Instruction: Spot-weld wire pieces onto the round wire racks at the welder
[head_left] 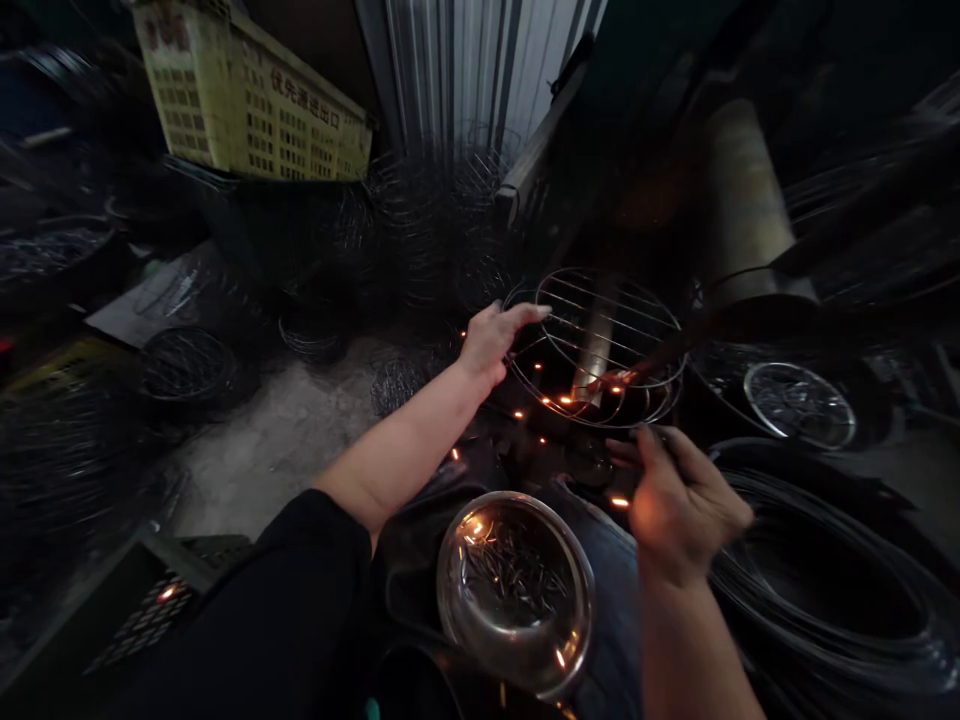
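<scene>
My left hand (pixel 491 343) grips the left rim of a round wire rack (pixel 611 325), thumb laid over its edge. Bars cross the rack, and a lower ring shows beneath it. Near the rack's front edge, my right hand (pixel 679 495) is closed, its fingers pinched; what they hold, if anything, is too dark to tell. Orange sparks scatter below the rack, beside a pale metal rod (pixel 598 350) and a glowing spot at its right. A shiny metal bowl (pixel 517 590) of short metal pieces rests at my lap.
A machine cylinder (pixel 750 200) hangs at the upper right. Coiled wire (pixel 832 570) lies at the right, near a round wire piece (pixel 799 405). A yellow crate (pixel 255 100) stands upper left, a green crate (pixel 142 610) lower left. Wire bundles (pixel 187 362) cover the floor.
</scene>
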